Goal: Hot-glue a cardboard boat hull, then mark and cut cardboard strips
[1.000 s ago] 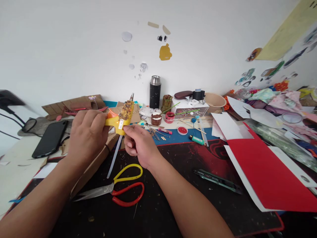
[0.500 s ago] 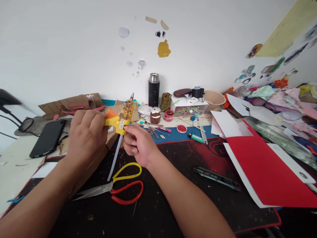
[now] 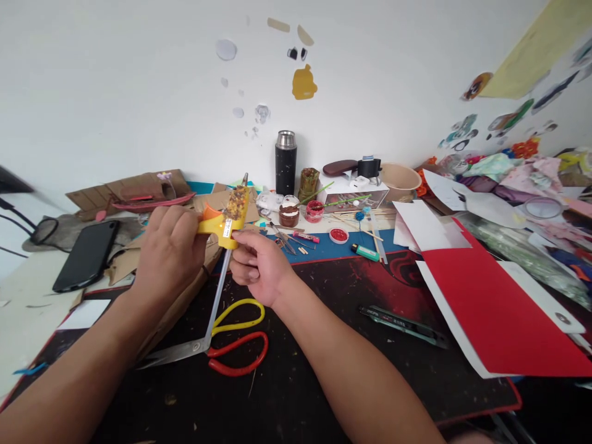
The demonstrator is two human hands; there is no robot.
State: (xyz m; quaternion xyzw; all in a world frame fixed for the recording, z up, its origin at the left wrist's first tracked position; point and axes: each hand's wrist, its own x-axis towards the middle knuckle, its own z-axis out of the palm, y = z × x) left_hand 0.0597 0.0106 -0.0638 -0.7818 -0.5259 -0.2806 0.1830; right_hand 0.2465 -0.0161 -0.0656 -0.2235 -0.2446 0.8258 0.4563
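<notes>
Clearly, in the head view, the yellow glue gun (image 3: 237,206) sits left of the frame's centre, raised above the tabletop (image 3: 28,314) between the two hands. Its body leans from the nozzle, at the upper end, down to the rear, and a translucent glue stick (image 3: 219,293) carries that long axis on, slanting toward the lower left of the frame. The handle points left, nearly crosswise to the body, and the left hand (image 3: 169,246) is wrapped around it. The right hand (image 3: 261,265) comes from the lower right and is the nearer one to the rear end where the stick goes in; its thumb and forefinger touch the body there, the other fingers curled. Whether those two fingertips grip firmly or only press, I cannot tell. Below, at the lower left of centre, scissors (image 3: 197,347) with yellow and red handles lie on the dark mat (image 3: 259,413); the stick's low end overlaps them, contact being unclear. A cutter (image 3: 402,327) lies at the lower right, well apart, near a red sheet (image 3: 509,302).
</notes>
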